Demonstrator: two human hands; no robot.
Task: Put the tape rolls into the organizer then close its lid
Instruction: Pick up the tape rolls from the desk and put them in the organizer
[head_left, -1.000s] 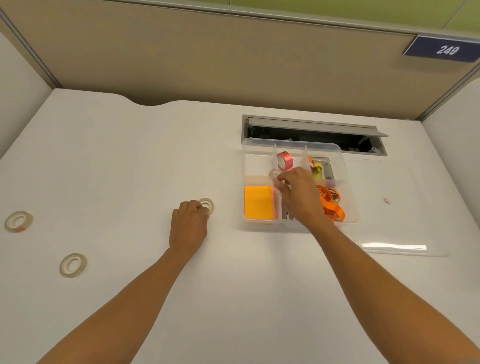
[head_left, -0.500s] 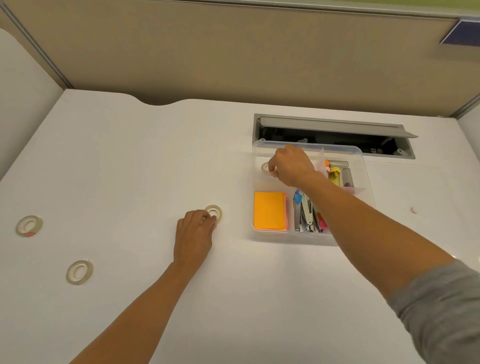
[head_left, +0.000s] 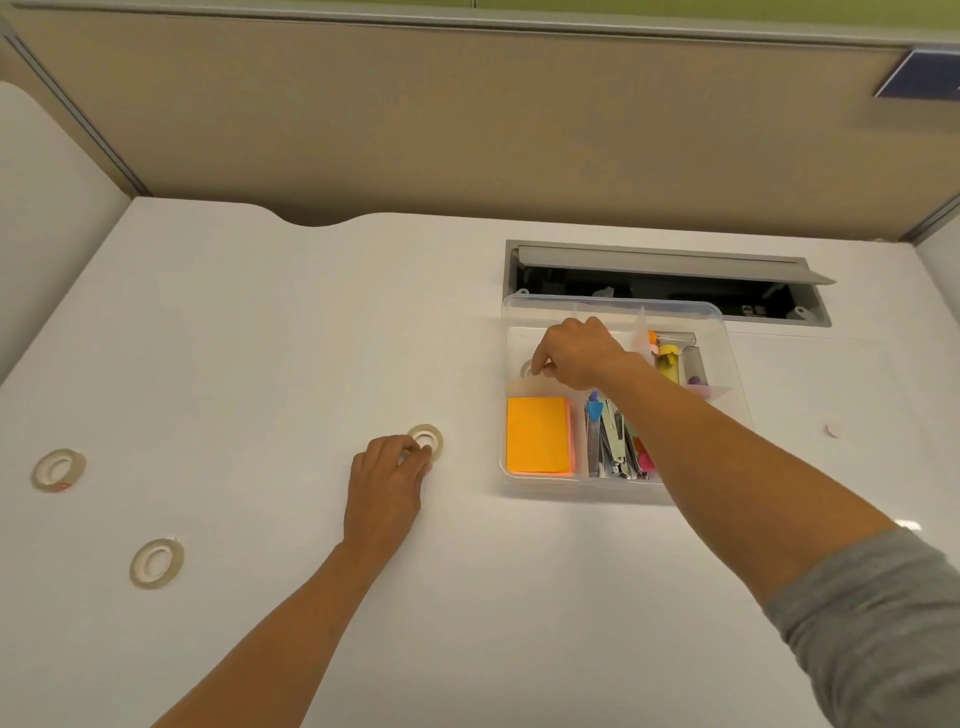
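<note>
Since 1 second ago the right hand (head_left: 574, 358) has moved from the middle of the organizer (head_left: 613, 304) to its far-left compartment, where its fingertips pinch a clear tape roll (head_left: 528, 368) low inside that section; most of that roll is hidden by the fingers, so whether it touches the floor of the compartment cannot be told. The left hand (head_left: 385, 483) has stayed on the white desk (head_left: 260, 322), curled with its fingertips closed on the near edge of a second tape roll (head_left: 427, 439), which lies flat to the left of the organizer and apart from it. 2 more tape rolls lie flat well to the left: one (head_left: 58, 469) near the desk's left edge with a bit of red at its rim, and another (head_left: 156, 563) nearer the person. The organizer is a clear, lidless tray with dividers; its near-left compartment holds an orange pad of sticky notes (head_left: 537, 435), the section just right of that holds metal tools (head_left: 610, 441) with a blue tip, and the far-right section holds a yellow item (head_left: 667, 358). Behind the organizer an open cable slot (head_left: 665, 283) is set into the desk.
</note>
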